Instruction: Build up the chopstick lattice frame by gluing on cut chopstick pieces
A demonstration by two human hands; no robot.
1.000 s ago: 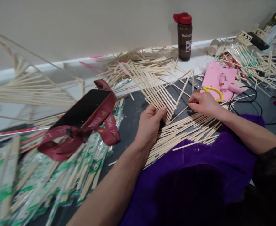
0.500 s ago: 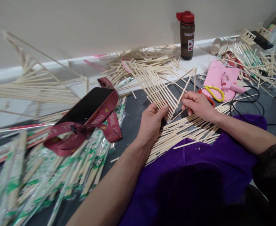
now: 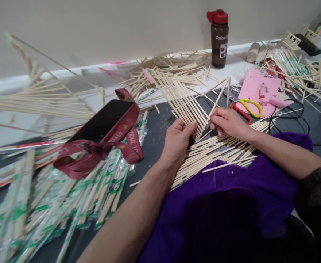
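Note:
My left hand [image 3: 177, 140] grips the near corner of a panel of glued wooden sticks [image 3: 179, 98], which slants up off the dark table. Just to its right, my right hand [image 3: 227, 122] pinches a thin wooden stick [image 3: 219, 96] that leans against the panel's edge. Under both hands lies a flat row of loose sticks [image 3: 217, 153]. A purple cloth [image 3: 231, 204] covers my lap below them.
A black phone [image 3: 101, 122] with a dark red lanyard [image 3: 95, 153] rests on wrapped chopsticks [image 3: 53, 208] at left. A brown bottle with a red cap [image 3: 219, 38] stands by the wall. Yellow and red scissors [image 3: 248, 107] and a pink glue gun [image 3: 270, 98] lie at right.
My right hand has moved left, from near the scissors to the panel's edge, and now pinches a stick there. My left hand keeps its hold on the panel.

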